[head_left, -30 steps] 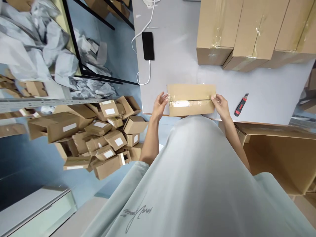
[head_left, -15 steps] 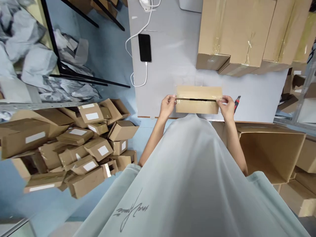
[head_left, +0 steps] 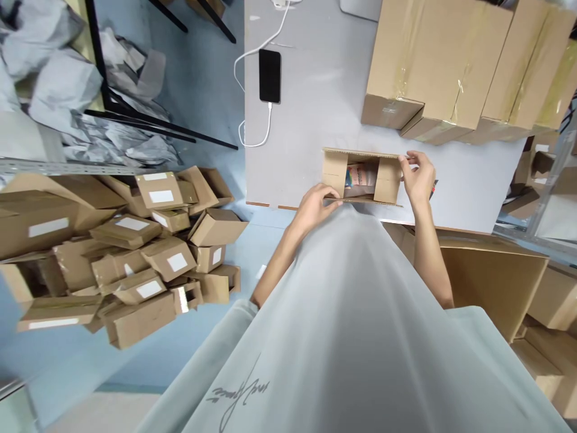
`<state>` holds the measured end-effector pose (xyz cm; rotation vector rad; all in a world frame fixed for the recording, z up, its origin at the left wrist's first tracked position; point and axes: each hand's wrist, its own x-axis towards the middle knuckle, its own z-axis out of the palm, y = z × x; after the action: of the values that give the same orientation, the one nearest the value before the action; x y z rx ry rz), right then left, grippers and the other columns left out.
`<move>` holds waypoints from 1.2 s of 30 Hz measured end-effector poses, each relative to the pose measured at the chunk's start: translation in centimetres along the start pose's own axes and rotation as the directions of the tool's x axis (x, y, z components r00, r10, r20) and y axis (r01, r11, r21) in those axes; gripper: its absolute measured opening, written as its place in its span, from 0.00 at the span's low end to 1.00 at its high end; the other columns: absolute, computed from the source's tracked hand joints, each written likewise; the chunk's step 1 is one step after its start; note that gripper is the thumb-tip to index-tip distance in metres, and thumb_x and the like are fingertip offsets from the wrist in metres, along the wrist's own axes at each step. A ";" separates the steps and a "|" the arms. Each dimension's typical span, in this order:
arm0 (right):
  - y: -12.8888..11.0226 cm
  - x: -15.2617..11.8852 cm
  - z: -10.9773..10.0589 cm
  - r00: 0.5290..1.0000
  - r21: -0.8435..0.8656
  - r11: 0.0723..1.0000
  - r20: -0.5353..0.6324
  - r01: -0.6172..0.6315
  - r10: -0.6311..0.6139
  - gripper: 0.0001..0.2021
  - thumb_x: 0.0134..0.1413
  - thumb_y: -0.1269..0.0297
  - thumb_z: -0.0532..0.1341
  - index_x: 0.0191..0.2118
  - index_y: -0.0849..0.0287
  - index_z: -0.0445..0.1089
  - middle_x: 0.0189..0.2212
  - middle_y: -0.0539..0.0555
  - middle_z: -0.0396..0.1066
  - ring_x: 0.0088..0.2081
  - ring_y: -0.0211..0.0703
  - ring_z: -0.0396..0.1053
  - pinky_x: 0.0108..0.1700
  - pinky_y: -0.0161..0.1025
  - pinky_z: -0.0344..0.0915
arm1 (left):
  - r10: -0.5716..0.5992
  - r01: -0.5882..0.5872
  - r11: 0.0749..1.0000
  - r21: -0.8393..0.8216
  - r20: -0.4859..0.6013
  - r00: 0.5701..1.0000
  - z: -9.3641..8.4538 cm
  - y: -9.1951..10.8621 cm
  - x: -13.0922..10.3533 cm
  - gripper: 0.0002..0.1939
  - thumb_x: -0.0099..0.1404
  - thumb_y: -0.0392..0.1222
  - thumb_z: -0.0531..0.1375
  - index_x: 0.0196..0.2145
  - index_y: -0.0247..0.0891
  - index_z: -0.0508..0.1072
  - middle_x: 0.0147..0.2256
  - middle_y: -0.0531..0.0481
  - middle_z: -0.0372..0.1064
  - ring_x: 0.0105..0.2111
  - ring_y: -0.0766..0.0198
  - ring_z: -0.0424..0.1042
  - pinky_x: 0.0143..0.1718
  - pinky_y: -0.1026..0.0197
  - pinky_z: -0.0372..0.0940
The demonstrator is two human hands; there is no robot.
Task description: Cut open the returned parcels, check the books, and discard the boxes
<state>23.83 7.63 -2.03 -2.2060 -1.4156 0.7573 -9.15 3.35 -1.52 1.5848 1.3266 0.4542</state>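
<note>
A small cardboard box [head_left: 334, 169] lies at the table's front edge with its long flaps raised and its short end flaps folded inward. Between the end flaps a printed packet [head_left: 360, 179] shows inside; its kind I cannot make out. My left hand [head_left: 319, 204] pinches the near long flap at its left end. At the far right corner, my right hand [head_left: 417, 174] grips the end of the far long flap between thumb and fingers. A red and black box cutter [head_left: 433, 189] lies mostly hidden behind my right hand.
A black phone [head_left: 269, 76] on a white cable lies at the table's left. Large taped boxes [head_left: 444, 66] stand at the back right. Several used cartons [head_left: 148, 240] are heaped on the floor at left. A big open carton [head_left: 491, 282] stands below the table's right side.
The box's long flaps, closed over the top before, have swung up and apart, and the packet inside shows. My left hand moved right and nearer me; my right hand moved slightly up.
</note>
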 end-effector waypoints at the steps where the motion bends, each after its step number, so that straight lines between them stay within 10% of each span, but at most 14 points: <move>1: -0.1 0.8 -0.1 1.000 -0.031 0.999 0.001 0.026 -0.026 0.28 0.77 0.42 0.58 0.65 0.58 0.75 0.49 0.62 0.83 0.43 0.54 0.83 0.56 0.55 0.76 | 0.017 -0.018 0.999 0.049 0.028 0.999 -0.2 -0.3 -0.5 0.03 0.69 0.38 0.70 0.41 0.45 0.83 0.46 0.46 0.81 0.50 0.49 0.79 0.58 0.47 0.73; 6: -0.3 5.5 0.4 0.998 -0.123 0.991 -0.001 0.054 -0.055 0.25 0.79 0.43 0.57 0.64 0.57 0.76 0.46 0.62 0.82 0.53 0.60 0.81 0.64 0.60 0.72 | 0.031 -0.050 0.980 0.191 0.104 0.994 0.0 -1.8 -2.9 0.13 0.66 0.29 0.68 0.44 0.46 0.84 0.51 0.45 0.81 0.55 0.47 0.78 0.62 0.44 0.72; 12: 0.2 8.0 2.9 0.994 -0.136 0.985 -0.013 0.110 -0.113 0.31 0.84 0.45 0.52 0.75 0.63 0.64 0.52 0.67 0.82 0.58 0.61 0.80 0.64 0.59 0.72 | 0.009 -0.018 0.976 0.219 0.042 0.999 0.8 -0.4 -4.0 0.07 0.74 0.47 0.73 0.43 0.44 0.84 0.51 0.43 0.81 0.57 0.45 0.78 0.65 0.43 0.70; 20: -1.3 -0.5 3.3 0.956 -0.102 0.950 0.038 0.294 -0.292 0.35 0.84 0.49 0.50 0.85 0.54 0.42 0.69 0.69 0.73 0.43 0.54 0.84 0.53 0.53 0.78 | 0.055 -0.079 0.957 0.279 0.093 0.994 1.0 2.9 0.8 0.10 0.77 0.35 0.65 0.53 0.40 0.83 0.55 0.41 0.80 0.59 0.47 0.76 0.66 0.46 0.71; 26: -3.1 -6.8 2.0 0.934 -0.150 0.950 0.277 0.274 -0.225 0.21 0.81 0.59 0.54 0.71 0.56 0.70 0.65 0.65 0.79 0.55 0.61 0.82 0.59 0.56 0.78 | 0.069 -0.145 0.939 0.311 0.244 0.967 2.0 4.0 5.6 0.29 0.73 0.31 0.67 0.69 0.35 0.75 0.66 0.37 0.75 0.63 0.48 0.77 0.67 0.50 0.70; 36: -5.2 -5.7 2.6 0.709 -0.394 0.823 0.705 0.410 -0.015 0.26 0.77 0.67 0.62 0.75 0.66 0.69 0.73 0.69 0.72 0.71 0.64 0.74 0.71 0.52 0.70 | -0.284 -0.075 0.728 0.681 0.399 0.872 3.7 4.7 7.7 0.26 0.76 0.40 0.70 0.69 0.34 0.77 0.64 0.32 0.79 0.62 0.40 0.80 0.62 0.49 0.74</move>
<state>16.65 4.65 0.36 -2.1294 -2.4749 1.3007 -1.21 8.98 -1.40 2.0169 1.2319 -0.5718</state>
